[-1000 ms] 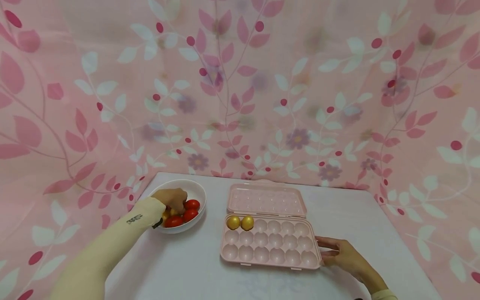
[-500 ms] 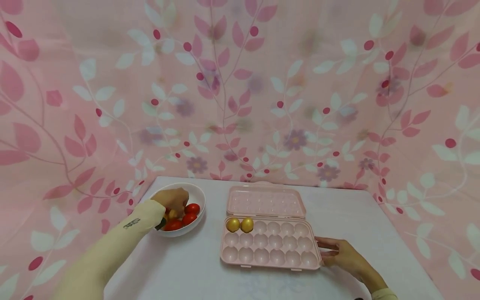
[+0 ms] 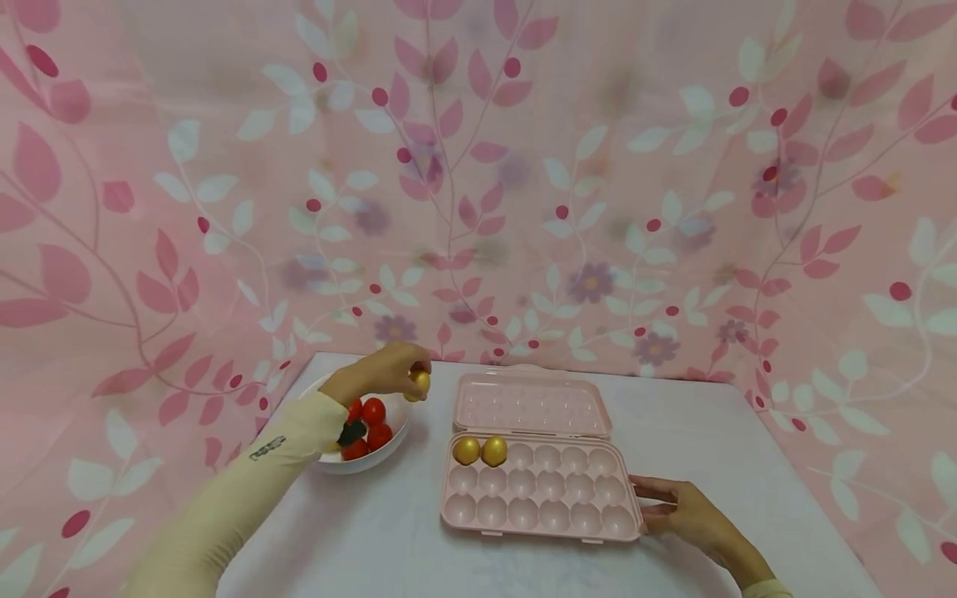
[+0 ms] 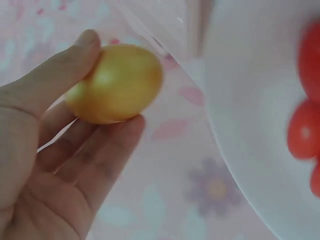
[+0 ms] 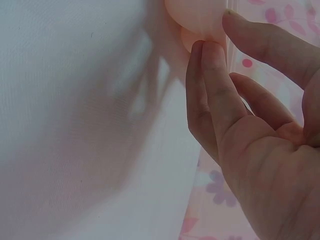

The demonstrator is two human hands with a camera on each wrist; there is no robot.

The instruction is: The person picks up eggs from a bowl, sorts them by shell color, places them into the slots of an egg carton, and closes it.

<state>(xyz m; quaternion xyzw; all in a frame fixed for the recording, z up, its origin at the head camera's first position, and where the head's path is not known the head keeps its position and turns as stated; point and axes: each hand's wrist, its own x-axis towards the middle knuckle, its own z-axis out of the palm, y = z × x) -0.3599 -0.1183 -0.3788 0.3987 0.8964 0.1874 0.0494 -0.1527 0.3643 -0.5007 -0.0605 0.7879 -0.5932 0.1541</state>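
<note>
Thumb and fingertips of my left hand point(image 3: 383, 370) hold a shiny golden egg point(image 4: 120, 82), just past the right rim of a white bowl point(image 3: 359, 468). Several glossy red eggs point(image 3: 374, 410) lie in the bowl, partly hidden by my forearm. A pink plastic egg box point(image 3: 542, 530) stands unfolded on the table. Two golden eggs point(image 3: 481, 451) sit side by side in the left end of its back row; the other cups hold nothing. At the box's right edge, my right hand point(image 3: 691, 515) pinches the rim, thumb on one side and fingers against the underside in the right wrist view.
Behind the egg tray lies its pink lid point(image 3: 531, 404), folded back on the hinge. A white cloth point(image 3: 366, 540) covers the table. Pink floral fabric point(image 3: 478, 208) hangs close behind and at both sides.
My left hand has come up out of the bowl with a golden egg and moved right, past the rim. The right hand stays at the egg box's edge.
</note>
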